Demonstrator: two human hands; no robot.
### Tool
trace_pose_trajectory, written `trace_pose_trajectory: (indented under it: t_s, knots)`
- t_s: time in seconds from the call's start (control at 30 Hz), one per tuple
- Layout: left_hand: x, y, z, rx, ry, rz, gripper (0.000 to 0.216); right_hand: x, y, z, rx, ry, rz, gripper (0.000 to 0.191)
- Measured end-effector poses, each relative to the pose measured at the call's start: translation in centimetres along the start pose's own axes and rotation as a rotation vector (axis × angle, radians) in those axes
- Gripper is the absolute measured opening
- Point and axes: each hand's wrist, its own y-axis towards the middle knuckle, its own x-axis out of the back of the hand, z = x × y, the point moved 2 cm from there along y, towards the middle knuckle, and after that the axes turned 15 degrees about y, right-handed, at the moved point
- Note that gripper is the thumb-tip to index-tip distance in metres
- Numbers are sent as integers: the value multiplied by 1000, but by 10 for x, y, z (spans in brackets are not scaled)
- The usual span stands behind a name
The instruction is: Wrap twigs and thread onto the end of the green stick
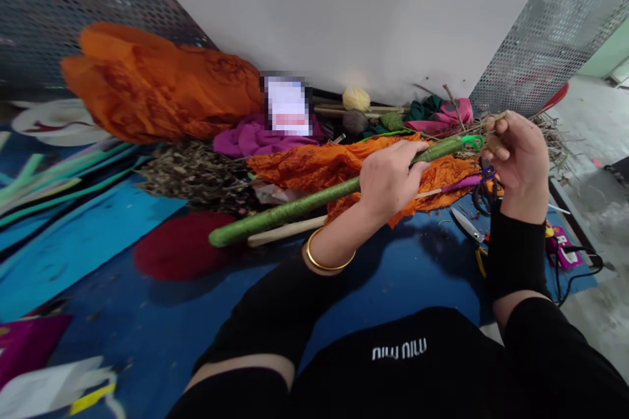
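Your black top (457,373) bears pale lettering (413,347) that reads "miu miu", upside down from where you look. Your lit screen (289,105) is pixelated, its text unreadable.

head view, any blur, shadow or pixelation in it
Head view: green rod fairly clear; pale green strips at left look soft; shadow darkens the blue table near the left hand; bright screen pixelated, unreadable.
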Motion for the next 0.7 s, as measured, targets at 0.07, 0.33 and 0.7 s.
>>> trace_pose_trajectory:
  t_s: [0.07, 0.33, 0.7]
  knots:
    - [3, 2, 0, -2, -19, 11, 30, 12, 7, -3, 26, -63, -79, 33]
    - [17, 2, 6, -38, -104, -53, 30, 15, 21, -49, 143, -904, -87, 9]
    - [21, 6, 11, -65, -12, -160, 29, -36, -22, -31, -141, -536, 501, 39]
